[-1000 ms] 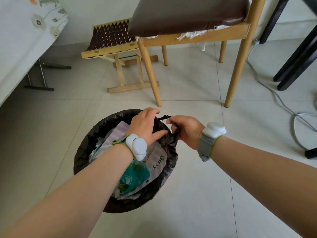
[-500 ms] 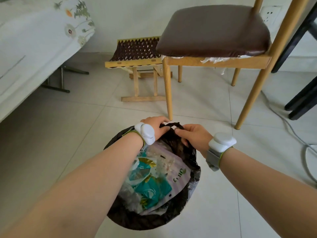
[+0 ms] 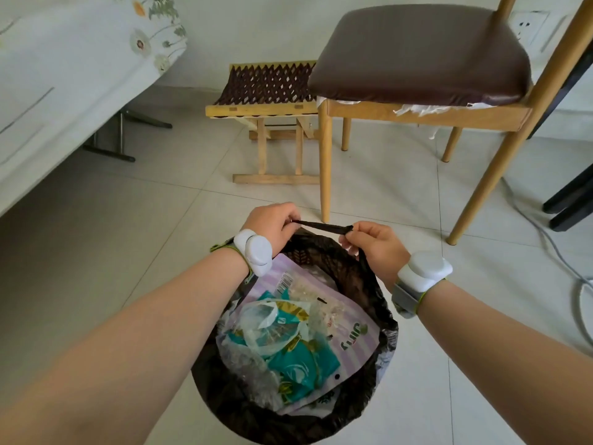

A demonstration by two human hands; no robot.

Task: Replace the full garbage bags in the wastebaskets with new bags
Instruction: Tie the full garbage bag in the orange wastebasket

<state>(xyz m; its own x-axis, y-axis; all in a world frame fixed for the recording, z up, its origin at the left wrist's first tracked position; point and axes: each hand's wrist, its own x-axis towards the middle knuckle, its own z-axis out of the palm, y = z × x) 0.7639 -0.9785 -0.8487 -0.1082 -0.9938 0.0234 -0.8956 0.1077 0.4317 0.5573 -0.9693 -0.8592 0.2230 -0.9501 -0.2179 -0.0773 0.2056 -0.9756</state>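
Left hand (image 3: 272,224) and right hand (image 3: 373,242) are both pinching the black garbage bag (image 3: 369,284)'s twisted rim strip (image 3: 322,226), stretching it taut, probably for knotting

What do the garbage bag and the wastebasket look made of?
Garbage bag: thin black plastic film, slightly glossy; it crinkles and is pulled into a taut strip. Wastebasket: probably plastic or wire mesh; only a dark lattice shows.

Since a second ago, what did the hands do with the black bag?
The left hand and right hand, both pinching the edge of the garbage bag, moved apart, stretching a strip taut between them. The rubbish stayed inside; nothing was let go.
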